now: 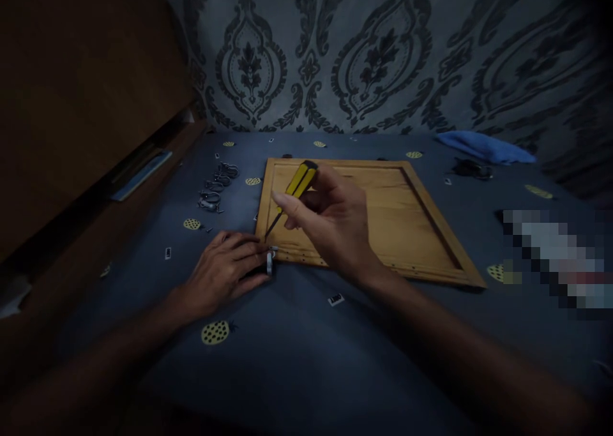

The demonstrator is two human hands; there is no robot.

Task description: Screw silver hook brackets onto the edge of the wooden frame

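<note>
A square wooden panel (402,225) with a raised frame lies flat on a dark blue patterned cloth. My right hand (330,222) is closed around a yellow and black screwdriver (295,186), tip pointing down at the panel's near left corner. My left hand (225,267) rests on the cloth at that corner, fingers pressed on a small metal hinge (271,260) against the panel's edge.
Several metal hinges (216,187) lie in a row on the cloth to the left. A blue cloth (483,146) and a dark object (472,168) sit at the back right. A brown wooden board (71,104) leans along the left. Patterned wallpaper is behind.
</note>
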